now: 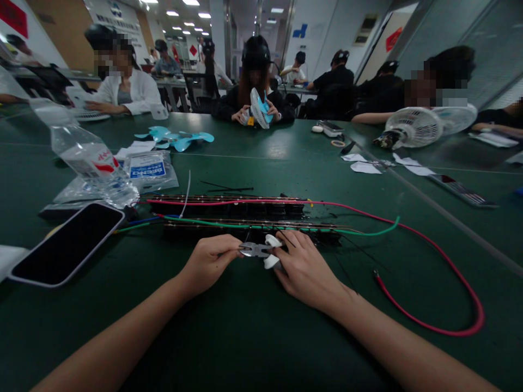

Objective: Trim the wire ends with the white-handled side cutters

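My right hand (304,267) is wrapped round the white handles of a pair of pliers (255,250), whose silver head points left. At the jaw tips my left hand (212,264) is pinched closed; what sits between its fingertips is hidden. Just beyond both hands lie two long black strips with metal rails, a near strip (253,233) and a far strip (261,208). A green wire (376,234) runs along the near one. Over the far one passes a red wire (445,250), which curls round to the right. Thin black ties stick out near my right hand.
A phone (67,245) and a tilted plastic bottle (87,158) are at left, beside a plastic bag (151,170). Blue fan blades (180,139) lie farther back. A white cable tie (186,196) stands up from the strips. Several people work around, one holding a fan (259,109).
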Motion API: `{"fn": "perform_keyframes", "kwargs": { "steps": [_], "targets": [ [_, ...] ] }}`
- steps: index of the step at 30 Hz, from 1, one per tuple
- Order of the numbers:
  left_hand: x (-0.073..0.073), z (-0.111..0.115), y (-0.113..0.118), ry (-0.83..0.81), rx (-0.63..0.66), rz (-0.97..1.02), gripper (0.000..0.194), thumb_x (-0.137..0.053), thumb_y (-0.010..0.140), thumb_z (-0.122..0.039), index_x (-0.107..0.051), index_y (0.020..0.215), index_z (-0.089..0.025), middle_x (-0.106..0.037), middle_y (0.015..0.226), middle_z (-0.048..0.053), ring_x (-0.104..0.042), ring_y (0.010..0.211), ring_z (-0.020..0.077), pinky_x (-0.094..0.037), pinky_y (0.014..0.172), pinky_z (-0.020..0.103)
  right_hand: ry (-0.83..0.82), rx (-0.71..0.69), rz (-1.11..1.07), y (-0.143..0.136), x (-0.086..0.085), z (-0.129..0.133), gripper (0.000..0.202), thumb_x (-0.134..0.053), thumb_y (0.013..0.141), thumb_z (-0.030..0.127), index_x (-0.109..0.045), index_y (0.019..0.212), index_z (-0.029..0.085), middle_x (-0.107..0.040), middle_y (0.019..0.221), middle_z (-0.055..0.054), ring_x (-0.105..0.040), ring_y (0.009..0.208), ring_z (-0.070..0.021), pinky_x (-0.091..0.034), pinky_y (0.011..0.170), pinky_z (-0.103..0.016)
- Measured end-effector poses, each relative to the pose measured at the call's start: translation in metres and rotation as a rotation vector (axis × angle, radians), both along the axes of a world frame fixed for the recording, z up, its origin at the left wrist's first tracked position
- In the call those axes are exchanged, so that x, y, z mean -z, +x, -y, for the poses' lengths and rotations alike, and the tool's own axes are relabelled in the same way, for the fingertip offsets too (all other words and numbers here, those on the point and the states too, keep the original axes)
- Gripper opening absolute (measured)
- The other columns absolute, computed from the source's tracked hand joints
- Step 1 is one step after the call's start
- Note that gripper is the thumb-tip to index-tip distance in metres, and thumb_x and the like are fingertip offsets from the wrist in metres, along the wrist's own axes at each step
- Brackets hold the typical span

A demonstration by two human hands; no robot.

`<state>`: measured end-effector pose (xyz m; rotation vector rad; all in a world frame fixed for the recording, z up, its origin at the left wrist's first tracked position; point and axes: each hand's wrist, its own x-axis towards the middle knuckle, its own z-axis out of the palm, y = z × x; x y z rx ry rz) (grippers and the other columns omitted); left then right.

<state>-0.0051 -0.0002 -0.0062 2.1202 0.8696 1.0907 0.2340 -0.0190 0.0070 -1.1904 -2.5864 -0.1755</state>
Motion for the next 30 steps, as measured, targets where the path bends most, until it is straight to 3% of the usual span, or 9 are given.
{"fn": "perform_keyframes", "kwargs": {
  "steps": [30],
  "targets": [
    [0.0001,0.0013,0.0017,0.035,-0.070,0.029,0.015,-0.058,0.088,-0.011,-0.072,0.084,-0.015,-0.074,0.085,0.006,-0.069,0.078,0.0171,-0.055,0.070,0.029,-0.002,-0.007,-0.005,-0.0003,0.0034,0.0032,0.020,-0.056,0.084,0.021,-0.065,0.100,0.012,-0.056,0.115,-0.018,-0.048,0.107,-0.0315,-0.044,0.087,-0.047]
  ]
}}
